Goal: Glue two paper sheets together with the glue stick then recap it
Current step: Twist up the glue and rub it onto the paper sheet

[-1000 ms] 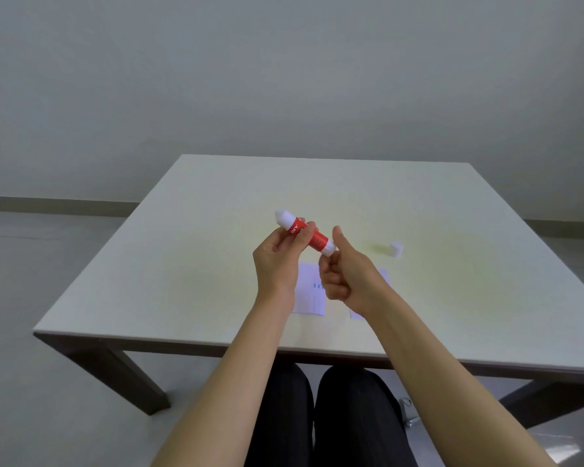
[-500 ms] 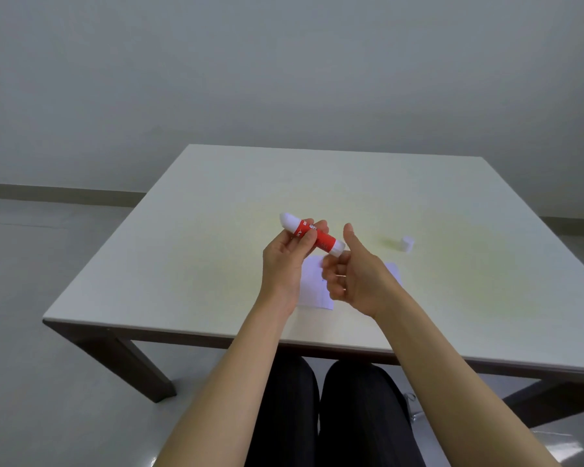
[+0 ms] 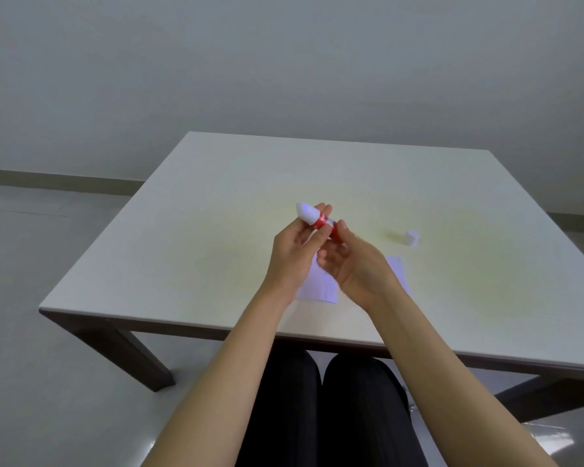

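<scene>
A red glue stick (image 3: 321, 221) with a white tip pointing up and to the left is held above the table. My left hand (image 3: 297, 254) pinches its red body between thumb and fingers. My right hand (image 3: 354, 264) has its fingers on the lower end of the stick, which it hides. Under the hands lie white paper sheets (image 3: 317, 288), one edge showing to the right (image 3: 397, 267). A small white cap (image 3: 412, 238) stands on the table to the right, apart from both hands.
The pale table (image 3: 216, 251) has its near edge just above my knees. Dark table legs show at the left and right. A grey floor and a plain wall surround the table.
My right hand has turned and slid its fingers up along the stick's lower end. The camera has tilted, so the table sits lower in view. The cap has stayed in place.
</scene>
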`<control>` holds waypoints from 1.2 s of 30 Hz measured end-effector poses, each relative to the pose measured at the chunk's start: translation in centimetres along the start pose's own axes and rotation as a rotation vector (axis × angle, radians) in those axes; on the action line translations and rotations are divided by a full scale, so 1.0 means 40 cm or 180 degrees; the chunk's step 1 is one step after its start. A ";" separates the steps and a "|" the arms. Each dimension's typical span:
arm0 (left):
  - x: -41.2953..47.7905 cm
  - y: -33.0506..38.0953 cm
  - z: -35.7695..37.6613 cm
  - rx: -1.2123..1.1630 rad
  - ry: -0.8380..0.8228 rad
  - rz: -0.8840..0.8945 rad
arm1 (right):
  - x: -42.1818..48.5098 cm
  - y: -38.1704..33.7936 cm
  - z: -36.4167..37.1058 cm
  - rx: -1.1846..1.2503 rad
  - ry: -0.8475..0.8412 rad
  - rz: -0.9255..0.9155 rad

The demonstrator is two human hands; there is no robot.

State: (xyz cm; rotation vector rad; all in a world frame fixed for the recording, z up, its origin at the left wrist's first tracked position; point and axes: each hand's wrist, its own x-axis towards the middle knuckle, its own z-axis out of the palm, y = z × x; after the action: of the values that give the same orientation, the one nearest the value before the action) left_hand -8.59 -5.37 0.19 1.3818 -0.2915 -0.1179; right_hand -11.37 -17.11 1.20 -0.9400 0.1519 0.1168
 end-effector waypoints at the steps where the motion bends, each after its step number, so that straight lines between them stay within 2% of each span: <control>1: 0.006 0.002 -0.023 0.0445 -0.0174 0.0102 | 0.007 -0.009 -0.008 0.0023 0.0210 -0.0195; 2: 0.013 0.005 -0.055 0.0902 -0.0355 0.0107 | 0.013 -0.023 -0.021 -0.0180 0.0442 -0.0430; 4: 0.029 0.007 -0.137 0.1783 -0.0769 -0.0229 | 0.019 -0.049 -0.055 -0.1086 0.0818 -0.0863; 7: 0.048 -0.003 -0.216 0.3020 -0.1482 -0.0760 | 0.026 -0.047 -0.078 -0.2493 0.1128 -0.1080; 11: 0.070 -0.016 -0.201 0.3774 -0.1939 -0.0603 | 0.041 -0.012 -0.049 -0.3560 0.0908 -0.1321; 13: 0.067 -0.036 -0.200 0.4187 -0.2024 -0.0547 | 0.046 0.005 -0.033 -0.4023 0.0711 -0.1553; 16: 0.063 -0.061 -0.210 0.4346 -0.2055 -0.0405 | 0.051 0.018 -0.025 -0.4625 0.0532 -0.1851; 18: 0.070 -0.063 -0.213 0.4332 -0.2076 -0.0454 | 0.043 0.020 -0.019 -0.4879 0.0433 -0.1930; 20: 0.079 -0.063 -0.209 0.4398 -0.2125 -0.0529 | 0.021 0.029 -0.013 -0.5089 0.0115 -0.1959; 24: 0.083 -0.063 -0.204 0.4383 -0.2136 -0.0626 | -0.028 0.030 -0.016 -0.5023 -0.0505 -0.1851; 26: 0.081 -0.060 -0.206 0.4397 -0.2141 -0.0623 | -0.007 0.007 -0.031 -0.4978 -0.0326 -0.1744; 29: 0.079 -0.054 -0.205 0.4426 -0.2177 -0.0602 | 0.044 -0.026 -0.053 -0.5005 0.0446 -0.1526; 31: 0.078 -0.052 -0.203 0.4376 -0.2167 -0.0624 | 0.038 -0.014 -0.052 -0.4988 0.0532 -0.1565; 35: 0.075 -0.051 -0.198 0.4368 -0.2109 -0.0715 | -0.050 0.040 -0.039 -0.5002 -0.0345 -0.1772; 36: 0.075 -0.050 -0.197 0.4379 -0.2114 -0.0722 | -0.054 0.037 -0.044 -0.4991 -0.0391 -0.1734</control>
State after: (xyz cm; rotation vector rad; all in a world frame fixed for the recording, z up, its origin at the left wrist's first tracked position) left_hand -3.42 0.97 -2.62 2.7250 -0.8623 -0.6600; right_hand -13.88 -17.73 -0.59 -2.4875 -0.3924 -0.2689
